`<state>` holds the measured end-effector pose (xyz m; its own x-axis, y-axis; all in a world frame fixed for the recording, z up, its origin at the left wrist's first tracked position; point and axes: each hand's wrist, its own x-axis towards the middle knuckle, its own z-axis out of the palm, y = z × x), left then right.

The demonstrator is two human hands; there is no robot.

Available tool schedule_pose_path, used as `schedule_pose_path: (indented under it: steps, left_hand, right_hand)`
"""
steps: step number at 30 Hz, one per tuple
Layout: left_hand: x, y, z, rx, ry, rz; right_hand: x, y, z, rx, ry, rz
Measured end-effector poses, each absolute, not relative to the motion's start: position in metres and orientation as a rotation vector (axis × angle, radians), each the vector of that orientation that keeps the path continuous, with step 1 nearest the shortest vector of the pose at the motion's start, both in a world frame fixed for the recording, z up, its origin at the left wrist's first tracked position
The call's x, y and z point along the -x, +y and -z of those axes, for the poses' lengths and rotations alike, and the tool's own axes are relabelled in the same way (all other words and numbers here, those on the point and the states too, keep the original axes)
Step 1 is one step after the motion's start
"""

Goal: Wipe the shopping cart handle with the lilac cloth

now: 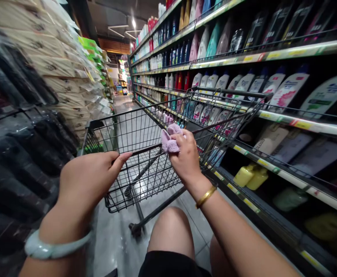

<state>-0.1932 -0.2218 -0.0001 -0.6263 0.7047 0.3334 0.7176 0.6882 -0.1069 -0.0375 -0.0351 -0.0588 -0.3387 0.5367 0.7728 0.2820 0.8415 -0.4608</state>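
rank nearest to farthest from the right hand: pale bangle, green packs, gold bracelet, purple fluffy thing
From the right hand:
1. purple fluffy thing, in its fingers
2. gold bracelet, on its wrist
3. pale bangle, left wrist
4. green packs, ahead, left side

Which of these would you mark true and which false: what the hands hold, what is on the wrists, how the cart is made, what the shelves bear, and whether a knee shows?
1. The right hand holds something fluffy and lilac. True.
2. Both wrists are bare. False: a gold bangle is on the right wrist and a pale green bangle on the left.
3. Bottles line the shelves to the right of the cart. True.
4. The cart has solid wooden sides. False: its sides are dark wire mesh.
5. Two yellow containers sit on a lower shelf. True.
6. No knee is in view. False: a bare knee shows below the cart.
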Motion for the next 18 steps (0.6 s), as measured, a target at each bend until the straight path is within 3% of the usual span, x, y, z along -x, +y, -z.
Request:
schedule_pose_path:
  steps: [12, 18]
  left_hand:
    - [0.189, -0.214, 0.004, 0.944, -2.577, -0.065]
    - [0.184, -0.209, 0.007, 0.977, -2.485, 0.017]
  right_hand:
    - [0.061, -0.057, 0.047, 0.795, -2.036, -0.254]
    - [0.07, -0.073, 0.045, 0.407, -2.275, -0.175]
